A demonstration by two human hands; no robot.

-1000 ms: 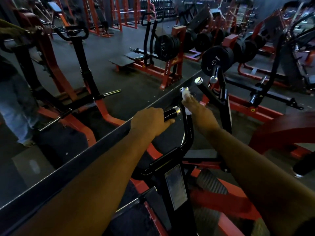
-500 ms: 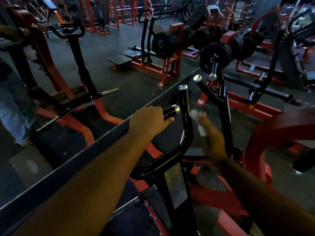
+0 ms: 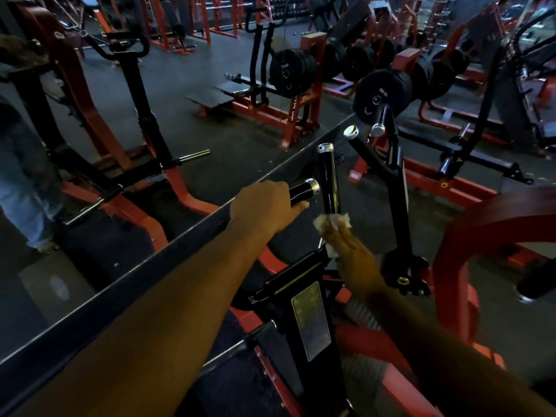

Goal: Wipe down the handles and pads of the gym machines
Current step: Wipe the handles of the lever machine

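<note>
- Right hand [image 3: 350, 257] presses a white wipe [image 3: 331, 221] against the foot of the upright grip [image 3: 328, 179]; fingers lie fairly straight along the wipe. Whether they curl round the bar cannot be told.
- The upright grip's long axis runs up and slightly away from the person, chrome cap at the far top. All of its bare length lies above the fingers and beyond them.
- Left hand [image 3: 264, 207] is wrapped round the side grip [image 3: 302, 192], just left of the upright one; its chrome end pokes out past the knuckles, and the hand carries no wipe.
- Judgement: the right hand is the nearer one and the only one with the wipe, so the next stroke likely runs up along the bar's axis toward the cap.
- Second pair of grips [image 3: 364, 139] stands further right, apart from both hands.
</note>
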